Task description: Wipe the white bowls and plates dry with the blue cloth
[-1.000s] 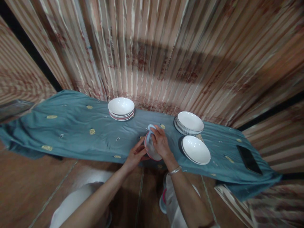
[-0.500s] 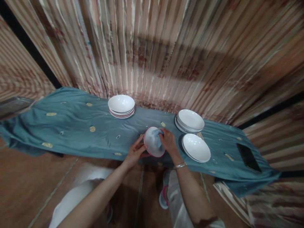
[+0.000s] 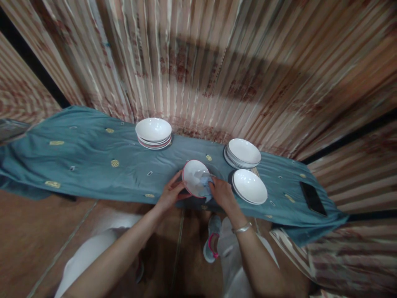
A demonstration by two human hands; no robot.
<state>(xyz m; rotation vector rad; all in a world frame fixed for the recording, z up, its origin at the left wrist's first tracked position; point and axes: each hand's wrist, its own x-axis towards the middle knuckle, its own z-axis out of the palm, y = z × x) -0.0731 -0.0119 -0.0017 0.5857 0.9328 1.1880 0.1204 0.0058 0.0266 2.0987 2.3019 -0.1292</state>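
Note:
A white bowl with a red rim (image 3: 194,174) is tilted toward me above the front part of the table. My left hand (image 3: 172,191) grips its left edge, thumb on the near side and fingers partly hidden behind it. In my right hand (image 3: 221,192) is a crumpled light-blue cloth (image 3: 205,184), pressed against the lower right inside of the bowl. Just right of that hand stands a short stack of white bowls (image 3: 250,186), with a taller stack of white dishes (image 3: 245,152) behind it.
Another stack of white bowls (image 3: 154,130), some red-edged, stands at the back left. A dark phone (image 3: 313,198) lies toward the right end of the blue tablecloth (image 3: 93,165). A striped curtain (image 3: 192,82) hangs behind the table.
My right hand has moved the cloth from the bowl's upper right inside down to its lower right rim. The view has shifted slightly; the stacks stand as before.

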